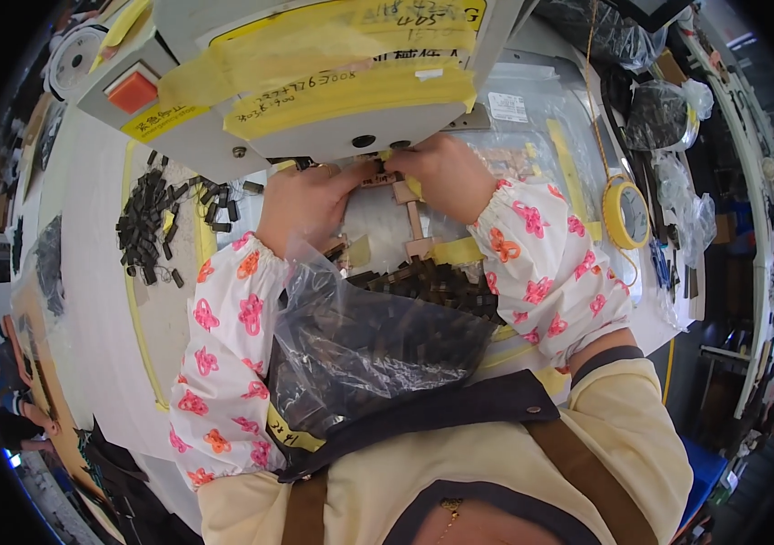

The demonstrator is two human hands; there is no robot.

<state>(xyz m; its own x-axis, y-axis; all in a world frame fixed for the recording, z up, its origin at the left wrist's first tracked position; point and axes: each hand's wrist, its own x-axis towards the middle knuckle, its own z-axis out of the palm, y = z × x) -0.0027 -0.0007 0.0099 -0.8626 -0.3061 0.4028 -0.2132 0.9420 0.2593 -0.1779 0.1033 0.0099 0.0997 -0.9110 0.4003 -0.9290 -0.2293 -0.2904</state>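
Two hands' fingers pinching small brown part (385, 179) under machine (314, 82), plastic bag (369, 345) holding dark pieces.

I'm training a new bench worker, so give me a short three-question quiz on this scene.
1. True or false: both hands, left hand and right hand, meet at one small tan part under the grey machine head.
2. Where is the loose heap of dark small parts? A) left of the left hand B) right of the right hand
3. What colour is the machine's square button?

Key: 1 true; 2 A; 3 orange-red.
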